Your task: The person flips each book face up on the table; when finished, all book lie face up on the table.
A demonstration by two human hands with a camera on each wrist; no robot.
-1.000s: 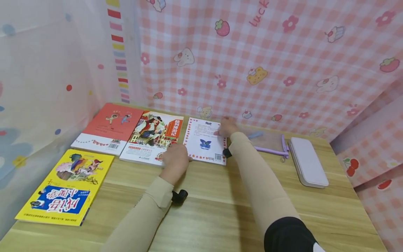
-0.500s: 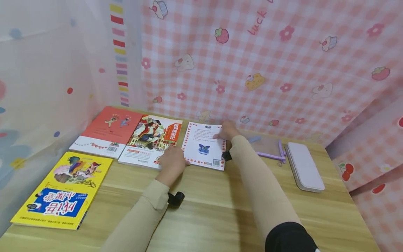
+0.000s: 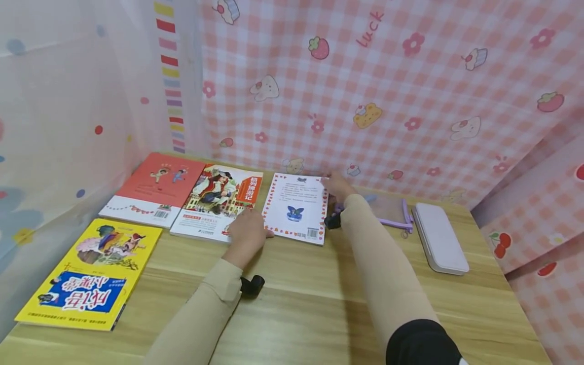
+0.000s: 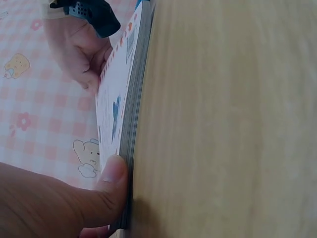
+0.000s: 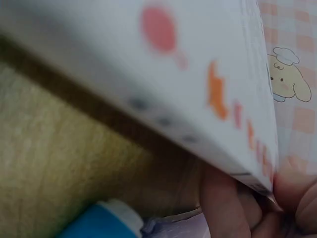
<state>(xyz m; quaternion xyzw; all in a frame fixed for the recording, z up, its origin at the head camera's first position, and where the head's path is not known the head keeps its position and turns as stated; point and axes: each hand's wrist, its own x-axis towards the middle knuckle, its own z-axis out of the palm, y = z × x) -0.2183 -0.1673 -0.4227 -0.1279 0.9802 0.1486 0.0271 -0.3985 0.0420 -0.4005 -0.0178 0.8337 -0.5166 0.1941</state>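
A white paperback book [image 3: 295, 208] with a red patterned border and a blue butterfly lies at the table's back middle. My right hand [image 3: 338, 185] pinches its far right corner; in the right wrist view the fingers [image 5: 223, 201] come under the corner and the thumb meets it from above. At the near left corner, my left hand [image 3: 248, 230] grips the book, its thumb [image 4: 111, 183] on the page edge in the left wrist view. That hand overlaps the lower right corner of a book with a hatted figure [image 3: 219, 200], just to the left.
A red-backed book [image 3: 157, 185] and a yellow book [image 3: 91, 274] lie at the left. To the right are a clear pouch with purple trim [image 3: 388, 208] and a white pencil case [image 3: 440, 238]. Checked cloth [image 3: 365, 76] hangs along the table's back edge.
My right hand has slid slightly right, from the white book's right side to its far right corner. The book has turned a little. My left hand stays at the near left corner.
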